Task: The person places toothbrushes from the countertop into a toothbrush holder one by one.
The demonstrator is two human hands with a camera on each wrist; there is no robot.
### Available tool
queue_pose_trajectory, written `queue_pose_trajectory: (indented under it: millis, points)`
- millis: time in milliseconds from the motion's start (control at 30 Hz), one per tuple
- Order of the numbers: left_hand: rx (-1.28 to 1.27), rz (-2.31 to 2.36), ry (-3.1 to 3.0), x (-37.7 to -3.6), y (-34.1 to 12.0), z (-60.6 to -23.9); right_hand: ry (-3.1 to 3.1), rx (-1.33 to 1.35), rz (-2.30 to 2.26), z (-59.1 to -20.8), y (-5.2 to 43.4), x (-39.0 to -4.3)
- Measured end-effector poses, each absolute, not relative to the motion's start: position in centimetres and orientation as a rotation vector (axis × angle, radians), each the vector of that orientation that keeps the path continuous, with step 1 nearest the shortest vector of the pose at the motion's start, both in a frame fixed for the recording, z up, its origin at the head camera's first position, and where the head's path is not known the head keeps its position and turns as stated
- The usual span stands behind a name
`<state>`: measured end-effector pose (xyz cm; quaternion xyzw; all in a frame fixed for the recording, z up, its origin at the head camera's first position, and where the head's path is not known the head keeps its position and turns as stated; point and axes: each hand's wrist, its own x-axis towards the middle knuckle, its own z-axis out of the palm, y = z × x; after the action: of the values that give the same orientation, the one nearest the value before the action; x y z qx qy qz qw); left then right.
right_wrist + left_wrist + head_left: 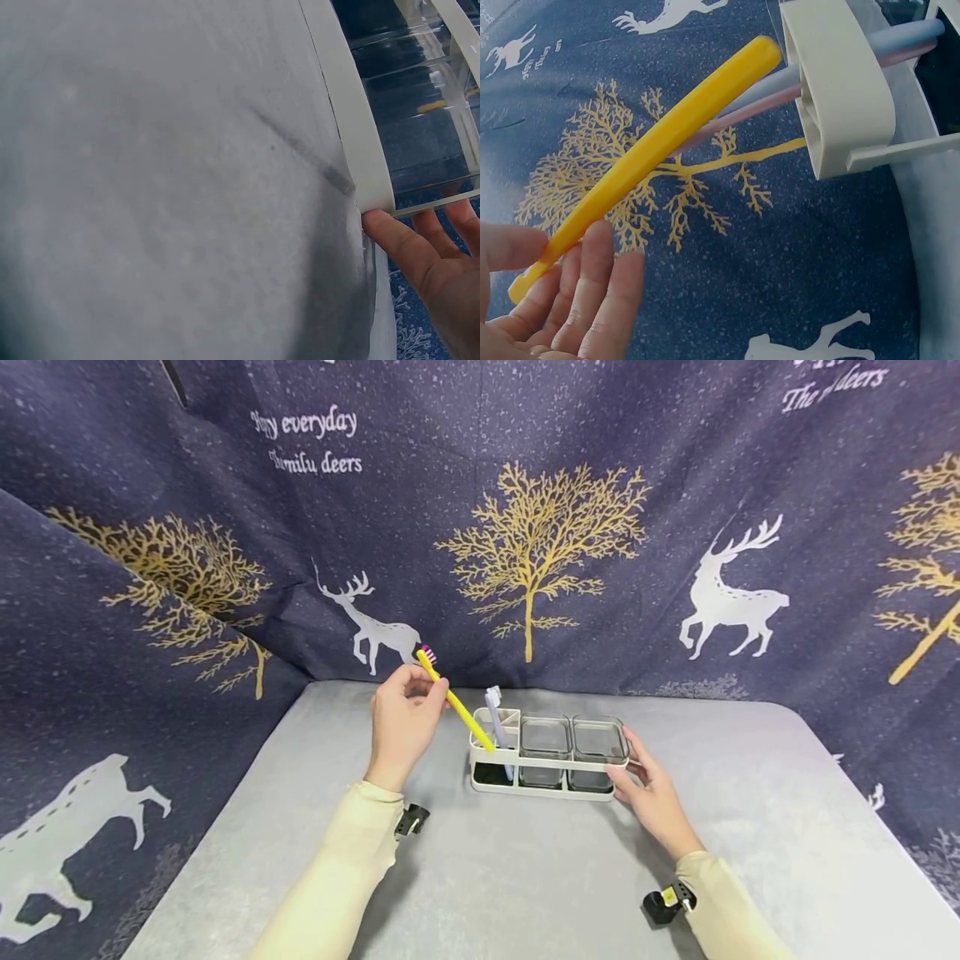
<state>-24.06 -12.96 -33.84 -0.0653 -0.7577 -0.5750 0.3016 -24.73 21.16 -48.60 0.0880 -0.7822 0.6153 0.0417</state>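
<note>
My left hand pinches a yellow toothbrush near its pink-bristled head. The toothbrush slants down to the right, its handle end at the left compartment of a white toothbrush holder. In the left wrist view the yellow toothbrush lies between thumb and fingers, beside the holder. A pale blue toothbrush stands in that compartment. My right hand grips the holder's right end, thumb on the front corner, fingers behind a clear cup.
Two clear cups fill the holder's middle and right sections. The holder stands on a grey table. Dark blue cloth with gold trees and white deer hangs behind and along both sides.
</note>
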Motion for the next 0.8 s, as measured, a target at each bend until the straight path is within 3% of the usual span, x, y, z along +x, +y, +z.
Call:
queue_pose_trajectory:
  millis: [800]
  points:
    - [-0.27,-1.554,-1.947,-25.2,-10.7,-35.9,-2.384,0.24,1.9,-48.7,21.0,-24.8]
